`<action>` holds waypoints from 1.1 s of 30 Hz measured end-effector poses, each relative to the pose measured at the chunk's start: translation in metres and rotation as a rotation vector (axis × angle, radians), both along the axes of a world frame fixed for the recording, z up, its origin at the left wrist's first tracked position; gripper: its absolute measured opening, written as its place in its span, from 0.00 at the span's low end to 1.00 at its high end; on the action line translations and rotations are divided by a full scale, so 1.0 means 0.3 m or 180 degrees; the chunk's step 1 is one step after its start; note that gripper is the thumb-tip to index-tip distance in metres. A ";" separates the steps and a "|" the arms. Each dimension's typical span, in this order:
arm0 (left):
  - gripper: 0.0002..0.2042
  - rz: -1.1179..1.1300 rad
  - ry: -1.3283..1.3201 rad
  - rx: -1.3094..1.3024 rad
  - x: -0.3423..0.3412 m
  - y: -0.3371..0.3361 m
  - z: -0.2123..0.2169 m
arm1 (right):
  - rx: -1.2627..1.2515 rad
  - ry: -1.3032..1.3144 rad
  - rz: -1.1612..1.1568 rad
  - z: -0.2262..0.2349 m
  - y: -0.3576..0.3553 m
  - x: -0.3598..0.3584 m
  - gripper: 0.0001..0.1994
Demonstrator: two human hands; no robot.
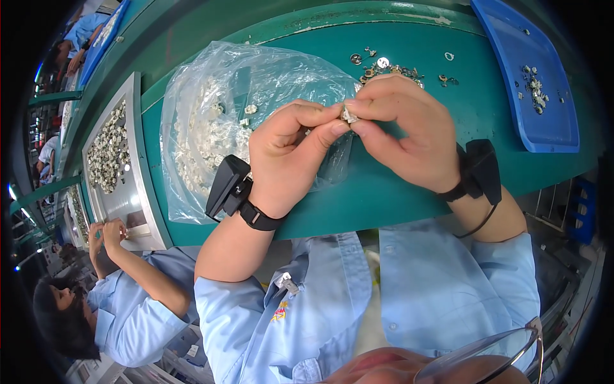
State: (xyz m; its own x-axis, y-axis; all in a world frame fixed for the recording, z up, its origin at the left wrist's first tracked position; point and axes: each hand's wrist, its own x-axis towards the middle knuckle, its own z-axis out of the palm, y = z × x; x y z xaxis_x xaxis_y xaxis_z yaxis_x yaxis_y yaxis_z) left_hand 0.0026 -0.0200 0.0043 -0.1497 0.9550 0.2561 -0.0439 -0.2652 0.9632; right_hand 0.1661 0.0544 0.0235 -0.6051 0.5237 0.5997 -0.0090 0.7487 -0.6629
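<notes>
A small, angular white part (349, 116) pinched between my two bare hands.
It sits at my fingertips, before the right edge of the clear, crinkled plastic bag (281, 64), over the green tabletop (396, 185). I judge it light, stiff and easily dropped, best held by opposite sides; my fingers cover much of it, so its full shape is uncertain. Left hand (288, 144) and right hand (412, 128) each close thumb and forefinger on it, wrists turned inward, forearms angled up.
</notes>
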 end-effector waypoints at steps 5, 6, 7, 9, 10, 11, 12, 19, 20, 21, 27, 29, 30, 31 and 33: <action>0.07 -0.0025 -0.0074 -0.0068 0.002 0.002 0.000 | 0.0029 -0.0052 0.0026 -0.006 0.003 0.001 0.13; 0.07 -0.0056 -0.0070 -0.0044 0.001 0.002 -0.001 | 0.0142 -0.0079 0.0037 -0.008 0.004 0.001 0.13; 0.07 -0.0057 -0.0068 -0.0038 0.000 0.002 -0.002 | 0.0257 -0.0108 0.0041 -0.009 0.006 0.001 0.13; 0.06 -0.0104 -0.0167 -0.0115 -0.006 0.001 -0.006 | 0.0376 -0.0137 0.0045 -0.013 0.009 0.000 0.13; 0.06 -0.0128 -0.0217 -0.0155 -0.008 0.001 -0.007 | 0.0431 -0.0112 0.0077 -0.016 0.010 -0.003 0.13; 0.06 -0.0128 -0.0217 -0.0151 -0.011 0.003 -0.006 | 0.0486 -0.0088 0.0109 -0.019 0.012 -0.006 0.13; 0.06 -0.0090 -0.0224 -0.0197 -0.010 0.002 -0.001 | 0.0532 -0.0068 0.0148 -0.019 0.011 -0.007 0.13; 0.05 0.0096 0.0002 -0.0161 -0.001 0.005 0.002 | 0.0382 -0.0078 0.0188 -0.031 0.022 -0.011 0.11; 0.05 0.0051 -0.0177 -0.0301 0.004 0.004 0.011 | 0.0309 -0.0069 0.0193 -0.034 0.022 -0.010 0.11; 0.05 0.0007 -0.0356 -0.0442 0.008 0.001 0.020 | 0.0310 -0.0068 0.0190 -0.032 0.021 -0.008 0.11; 0.04 -0.0558 -0.1348 -0.0526 -0.011 0.013 -0.009 | -0.0527 0.0146 0.0325 -0.033 0.011 -0.002 0.10; 0.03 -0.0601 -0.1343 -0.0422 -0.013 0.012 -0.014 | -0.0546 0.0176 0.0364 -0.032 0.013 0.001 0.10; 0.03 -0.0622 -0.1342 -0.0371 -0.013 0.011 -0.016 | -0.0300 0.0090 0.0400 -0.024 0.017 0.001 0.10; 0.03 -0.0622 -0.1349 -0.0377 -0.013 0.009 -0.014 | -0.0054 0.0004 0.0435 -0.015 0.023 0.002 0.10; 0.03 -0.0648 -0.1152 -0.0216 -0.010 -0.001 -0.005 | 0.0173 -0.0088 0.0467 -0.004 0.024 0.002 0.10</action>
